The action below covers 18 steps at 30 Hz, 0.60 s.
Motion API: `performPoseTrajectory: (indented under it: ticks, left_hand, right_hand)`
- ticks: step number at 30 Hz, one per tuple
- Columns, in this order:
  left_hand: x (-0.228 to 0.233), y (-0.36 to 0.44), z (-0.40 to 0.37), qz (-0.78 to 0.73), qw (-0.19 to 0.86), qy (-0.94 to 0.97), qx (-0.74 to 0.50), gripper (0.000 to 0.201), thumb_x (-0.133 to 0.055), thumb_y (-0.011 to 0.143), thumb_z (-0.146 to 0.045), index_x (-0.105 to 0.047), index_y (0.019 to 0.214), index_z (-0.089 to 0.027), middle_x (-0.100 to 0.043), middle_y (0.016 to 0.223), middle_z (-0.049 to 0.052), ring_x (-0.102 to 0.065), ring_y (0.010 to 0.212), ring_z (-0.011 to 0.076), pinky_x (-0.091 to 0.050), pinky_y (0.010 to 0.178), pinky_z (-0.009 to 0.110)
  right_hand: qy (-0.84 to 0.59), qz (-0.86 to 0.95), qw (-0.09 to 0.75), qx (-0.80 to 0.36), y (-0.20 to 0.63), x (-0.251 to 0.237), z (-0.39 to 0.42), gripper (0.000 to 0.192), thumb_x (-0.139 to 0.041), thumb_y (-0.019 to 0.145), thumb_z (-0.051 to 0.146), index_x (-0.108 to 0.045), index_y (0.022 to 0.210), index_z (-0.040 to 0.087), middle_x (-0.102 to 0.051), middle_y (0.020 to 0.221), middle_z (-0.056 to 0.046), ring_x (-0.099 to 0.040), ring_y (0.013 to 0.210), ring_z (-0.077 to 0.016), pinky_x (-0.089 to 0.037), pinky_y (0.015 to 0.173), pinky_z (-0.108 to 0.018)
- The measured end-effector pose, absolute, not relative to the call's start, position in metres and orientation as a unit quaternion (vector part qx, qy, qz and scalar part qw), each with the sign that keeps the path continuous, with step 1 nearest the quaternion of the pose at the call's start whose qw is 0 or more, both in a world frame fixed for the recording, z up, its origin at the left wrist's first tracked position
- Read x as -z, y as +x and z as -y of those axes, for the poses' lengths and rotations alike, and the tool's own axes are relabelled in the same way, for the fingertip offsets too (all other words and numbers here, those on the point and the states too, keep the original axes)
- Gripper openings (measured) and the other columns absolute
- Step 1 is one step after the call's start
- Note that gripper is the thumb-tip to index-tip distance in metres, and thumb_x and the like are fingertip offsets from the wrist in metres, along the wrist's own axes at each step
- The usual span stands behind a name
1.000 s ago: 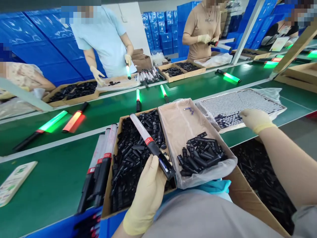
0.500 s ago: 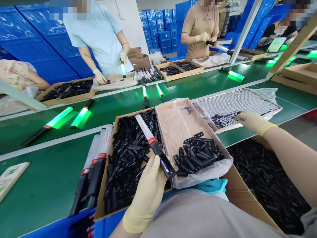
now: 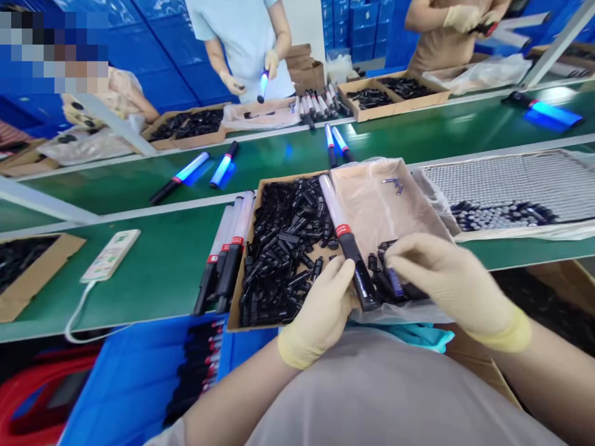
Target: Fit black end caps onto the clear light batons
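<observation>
My left hand [image 3: 320, 313], in a pale glove, is wrapped round the black handle of a light baton [image 3: 354, 255] with a red band and a whitish tube, which points up and away. My gloved right hand [image 3: 449, 282] pinches a blue-purple battery [image 3: 395, 282] just right of the handle's lower end. Both hands are over the near part of a plastic-lined carton [image 3: 372, 179], where black plastic pieces lie, partly hidden by my right hand. A carton [image 3: 235, 294] full of small black parts stands to the left.
A tray of many batteries [image 3: 515, 186] lies at the right. Several unlit batons [image 3: 230, 260] lean left of the cartons. Lit blue batons [image 3: 223, 166] rest on the green belt [image 3: 274, 158]. A power strip [image 3: 111, 255] lies at the left. Co-workers [image 3: 244, 37] stand opposite.
My right hand has come from the battery tray to the baton's handle with a battery. The view has swung, shifting the scene rightward and up. The lit batons have turned from green to blue.
</observation>
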<state>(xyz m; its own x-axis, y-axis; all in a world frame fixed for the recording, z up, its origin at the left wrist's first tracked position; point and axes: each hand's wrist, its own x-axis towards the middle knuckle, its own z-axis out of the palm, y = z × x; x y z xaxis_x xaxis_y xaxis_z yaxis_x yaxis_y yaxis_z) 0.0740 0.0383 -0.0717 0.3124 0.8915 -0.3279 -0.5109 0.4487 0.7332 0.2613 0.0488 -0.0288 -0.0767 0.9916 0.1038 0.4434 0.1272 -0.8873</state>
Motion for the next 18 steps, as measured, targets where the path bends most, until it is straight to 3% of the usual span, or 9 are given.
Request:
performPoseTrajectory:
  ticks: [3,9,13,18]
  left_hand:
    - [0.075,0.072,-0.036,-0.359,0.769,0.258,-0.461,0.024,-0.065,0.096,-0.042,-0.063,0.100,-0.018,-0.070,0.097,0.004,-0.066,0.089,0.0166,-0.054,0.078,0.029]
    - [0.075,0.068,-0.034,-0.348,0.780,0.233,-0.464,0.026,-0.069,0.093,-0.044,-0.062,0.097,-0.019,-0.070,0.093,0.004,-0.066,0.089,0.0182,-0.054,0.080,0.032]
    - [0.071,0.068,-0.036,-0.349,0.784,0.227,-0.460,0.028,-0.069,0.092,-0.045,-0.063,0.095,-0.018,-0.070,0.093,0.004,-0.066,0.087,0.0186,-0.053,0.072,0.029]
    - [0.066,0.067,-0.038,-0.345,0.800,0.196,-0.450,0.023,-0.068,0.094,-0.040,-0.066,0.097,-0.017,-0.070,0.090,0.004,-0.066,0.082,0.0164,-0.054,0.072,0.027]
  right_hand:
    - [-0.530,0.672,0.345,-0.385,0.228,0.038,-0.046,0.016,-0.064,0.088,0.037,-0.069,0.083,0.023,-0.073,0.080,0.001,-0.066,0.073,-0.0145,-0.053,0.068,-0.026]
    - [-0.518,0.719,0.365,-0.283,0.226,0.047,-0.049,0.014,-0.062,0.093,0.031,-0.068,0.083,0.023,-0.072,0.079,0.001,-0.067,0.072,-0.0145,-0.054,0.068,-0.026]
    - [-0.437,0.786,0.398,-0.178,0.240,0.042,-0.042,0.021,-0.051,0.100,0.026,-0.072,0.098,0.029,-0.073,0.100,-0.003,-0.071,0.093,-0.0181,-0.059,0.083,-0.033]
    - [-0.360,0.869,0.326,-0.093,0.258,0.044,-0.039,0.031,-0.056,0.097,0.032,-0.070,0.124,0.035,-0.065,0.136,-0.007,-0.067,0.115,-0.0255,-0.059,0.094,-0.044]
